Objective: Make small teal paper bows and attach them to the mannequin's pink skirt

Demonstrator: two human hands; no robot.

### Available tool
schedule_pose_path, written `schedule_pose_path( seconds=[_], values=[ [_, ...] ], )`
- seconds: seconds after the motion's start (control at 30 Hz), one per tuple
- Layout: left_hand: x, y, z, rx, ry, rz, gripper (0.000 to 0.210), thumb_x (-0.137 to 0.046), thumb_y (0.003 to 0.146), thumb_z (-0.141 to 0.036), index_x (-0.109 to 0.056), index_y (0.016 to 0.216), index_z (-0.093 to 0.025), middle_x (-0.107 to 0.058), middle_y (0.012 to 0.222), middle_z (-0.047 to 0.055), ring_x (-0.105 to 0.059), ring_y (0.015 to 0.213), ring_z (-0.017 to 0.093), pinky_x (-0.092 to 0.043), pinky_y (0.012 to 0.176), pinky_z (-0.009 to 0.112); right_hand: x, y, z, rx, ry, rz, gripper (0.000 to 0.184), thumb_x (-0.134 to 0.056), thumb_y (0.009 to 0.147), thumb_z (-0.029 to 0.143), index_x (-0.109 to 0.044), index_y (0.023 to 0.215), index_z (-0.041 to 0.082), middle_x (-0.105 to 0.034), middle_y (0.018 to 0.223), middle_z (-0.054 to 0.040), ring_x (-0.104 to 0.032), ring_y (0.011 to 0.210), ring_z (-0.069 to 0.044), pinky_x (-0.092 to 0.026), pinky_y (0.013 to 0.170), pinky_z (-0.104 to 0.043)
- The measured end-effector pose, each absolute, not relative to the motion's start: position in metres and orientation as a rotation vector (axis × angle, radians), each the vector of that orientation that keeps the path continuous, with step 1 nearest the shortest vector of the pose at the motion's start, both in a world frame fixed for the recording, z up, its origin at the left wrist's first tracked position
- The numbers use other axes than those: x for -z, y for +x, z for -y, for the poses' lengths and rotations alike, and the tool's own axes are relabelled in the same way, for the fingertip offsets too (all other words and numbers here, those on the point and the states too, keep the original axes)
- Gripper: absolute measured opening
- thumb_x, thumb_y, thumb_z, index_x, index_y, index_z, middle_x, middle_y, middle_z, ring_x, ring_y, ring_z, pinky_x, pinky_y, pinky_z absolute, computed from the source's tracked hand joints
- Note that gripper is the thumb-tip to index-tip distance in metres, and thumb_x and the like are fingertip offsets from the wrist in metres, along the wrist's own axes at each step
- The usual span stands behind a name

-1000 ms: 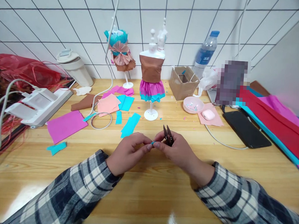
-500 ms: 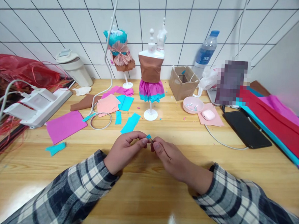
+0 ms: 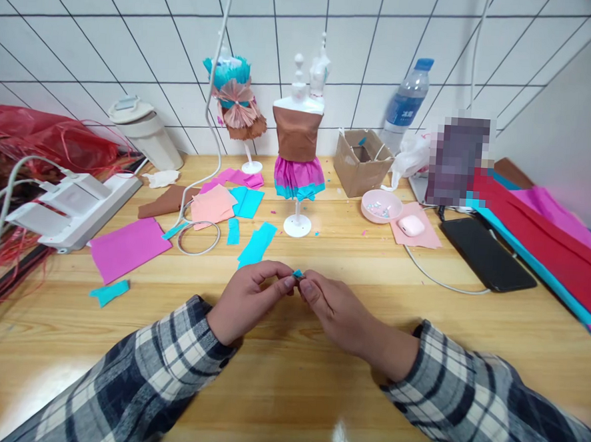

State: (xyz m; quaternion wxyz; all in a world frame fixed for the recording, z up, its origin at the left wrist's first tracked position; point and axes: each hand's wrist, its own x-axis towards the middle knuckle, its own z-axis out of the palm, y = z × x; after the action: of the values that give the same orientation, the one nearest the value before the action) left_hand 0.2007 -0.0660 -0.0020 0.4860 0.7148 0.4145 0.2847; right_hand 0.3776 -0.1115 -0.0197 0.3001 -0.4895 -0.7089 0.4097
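Above the middle of the wooden table, the fingertips of both hands meet around a small piece of blue crepe paper (image 3: 297, 273). My left hand (image 3: 253, 302) pinches it from the left, thumb against forefinger. From the right, my right hand (image 3: 343, 310) has thumb and forefinger pressed together at the same spot; what lies inside its pinch is mostly hidden. Behind the hands stands a small white dress form (image 3: 300, 141) in a brown top and a magenta skirt with a blue hem and a blue bow. Blue paper strips (image 3: 257, 244) lie just beyond my left hand.
Left are a magenta sheet (image 3: 129, 249), a wire ring (image 3: 198, 252), a power strip (image 3: 73, 217) and a cup (image 3: 143, 132). Right are a cardboard box (image 3: 362, 172), a pink bowl (image 3: 380, 216), an earphone case (image 3: 411, 225) and a black phone (image 3: 488, 256). A second dressed form (image 3: 242, 104) stands behind.
The fingertips have drawn slightly closer together. The blue piece has shifted a little right, and the thin dark bit seen between the fingers earlier is now mostly covered.
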Motion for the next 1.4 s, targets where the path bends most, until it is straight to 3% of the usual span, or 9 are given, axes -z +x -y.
schedule_pose_path(
  seconds=[0.67,1.13,1.27,1.4],
  values=[
    [0.011,0.200,0.063,-0.721,1.555,-0.920,0.020,-0.062,0.083,-0.034,-0.065,0.076,-0.014,-0.062,0.071,0.001,-0.054,0.070,0.013,-0.042,0.066,0.023,0.019,0.373,0.109,-1.256,-1.234,1.670,0.039,-0.029,0.098,0.046,-0.052,0.083,0.019,-0.047,0.068,0.0020,-0.042,0.063,-0.012,-0.034,0.059,-0.025],
    [0.012,0.199,0.062,-0.689,1.543,-0.900,0.020,-0.061,0.084,-0.032,-0.064,0.075,-0.015,-0.061,0.070,0.001,-0.053,0.068,0.012,-0.042,0.065,0.023,0.017,0.375,0.107,-1.237,-1.241,1.727,0.038,-0.028,0.099,0.041,-0.046,0.073,0.020,-0.041,0.060,0.0041,-0.040,0.057,-0.011,-0.033,0.057,-0.025],
    [0.010,0.201,0.062,-0.696,1.631,-0.978,0.021,-0.060,0.085,-0.034,-0.064,0.078,-0.015,-0.062,0.070,0.001,-0.055,0.068,0.013,-0.044,0.066,0.024,0.019,0.382,0.102,-1.085,-1.346,1.805,0.039,-0.026,0.099,0.040,-0.047,0.073,0.020,-0.051,0.065,0.0025,-0.046,0.062,-0.012,-0.033,0.059,-0.025],
    [0.013,0.202,0.060,-0.753,1.659,-1.053,0.022,-0.064,0.081,-0.034,-0.066,0.091,-0.015,-0.066,0.079,0.003,-0.058,0.073,0.014,-0.046,0.068,0.026,0.015,0.397,0.096,-0.700,-1.682,2.018,0.030,-0.037,0.096,0.042,-0.054,0.082,0.021,-0.061,0.074,0.0001,-0.054,0.068,-0.015,-0.030,0.058,-0.027]
  ],
)
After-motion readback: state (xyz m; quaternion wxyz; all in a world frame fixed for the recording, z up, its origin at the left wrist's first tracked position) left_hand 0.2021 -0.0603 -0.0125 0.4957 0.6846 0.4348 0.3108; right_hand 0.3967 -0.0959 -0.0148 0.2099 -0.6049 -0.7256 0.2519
